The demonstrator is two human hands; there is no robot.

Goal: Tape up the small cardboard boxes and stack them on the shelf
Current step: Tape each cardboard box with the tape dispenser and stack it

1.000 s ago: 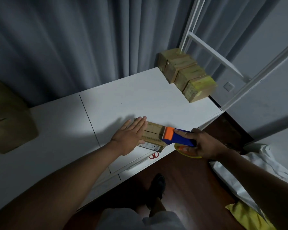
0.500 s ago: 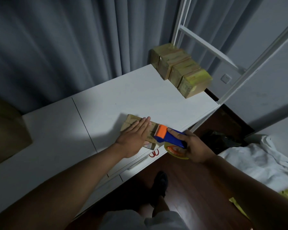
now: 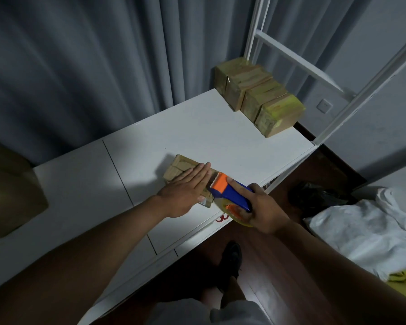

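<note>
Now the left hand (image 3: 185, 192) lies flat, fingers straight and together, pressing down on top of a small cardboard box (image 3: 182, 166) that sits on the white table (image 3: 220, 134) near its front edge. Only the far end of the box shows beyond the fingertips; the rest is under the palm.

Just to the right of that hand, the right hand (image 3: 266, 211) is curled round a blue and orange tape dispenser (image 3: 230, 192), with the index finger stretched along its blue top. The orange head with its toothed blade meets the near right end of the box, right beside the left fingers. A roll of tape (image 3: 236, 212) sits under the dispenser body, partly hidden by the gripping fingers.

Well beyond both hands, at the far right corner of the table, four taped boxes (image 3: 258, 95) stand in a touching row against the white shelf frame (image 3: 298, 59). Far to the left of the pressing hand a large brown box (image 3: 8, 191) rests on the table edge. Below the dispenser, something small and red (image 3: 222, 218) hangs at the drawer front; I cannot tell what it is.
</note>
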